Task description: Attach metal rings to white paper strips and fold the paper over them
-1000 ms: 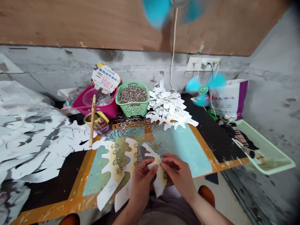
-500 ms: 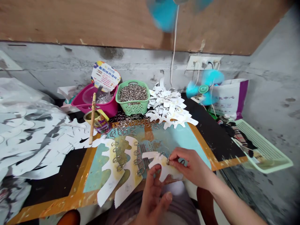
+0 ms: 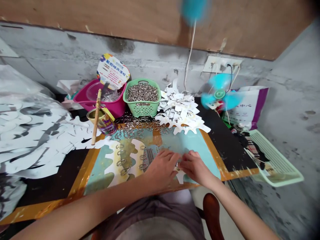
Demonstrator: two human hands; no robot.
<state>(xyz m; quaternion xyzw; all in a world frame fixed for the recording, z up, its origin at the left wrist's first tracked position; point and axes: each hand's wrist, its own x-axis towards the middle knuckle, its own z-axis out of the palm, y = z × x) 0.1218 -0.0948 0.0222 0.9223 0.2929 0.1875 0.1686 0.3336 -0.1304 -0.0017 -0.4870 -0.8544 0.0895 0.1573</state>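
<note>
My left hand (image 3: 162,168) bends its fingers over a white cut-out piece (image 3: 180,178) with a wavy edge, near the table's front edge. Most of that piece is hidden beneath both hands. At its right side my right hand (image 3: 197,168) is closed in a pinch on a metal ring (image 3: 177,165), partly covered by the fingertips. To the left lie two similar white pieces with yellowish glue, one cut-out (image 3: 116,166) at the far left and another cut-out (image 3: 136,156) beside it. Several rings (image 3: 121,162) stand in a row along each.
A green basket (image 3: 142,110) full of metal rings stands at the back beside a pink basket (image 3: 116,108). In front is a glue tin (image 3: 106,125) with a wooden stick (image 3: 96,118). White cut-outs pile at left (image 3: 45,143) and back right (image 3: 181,110). A small fan (image 3: 220,94) spins.
My left hand has gone from palm-up below the piece to palm-down over it. My right hand stays close by, pinching at the ring. The view has shifted slightly.
</note>
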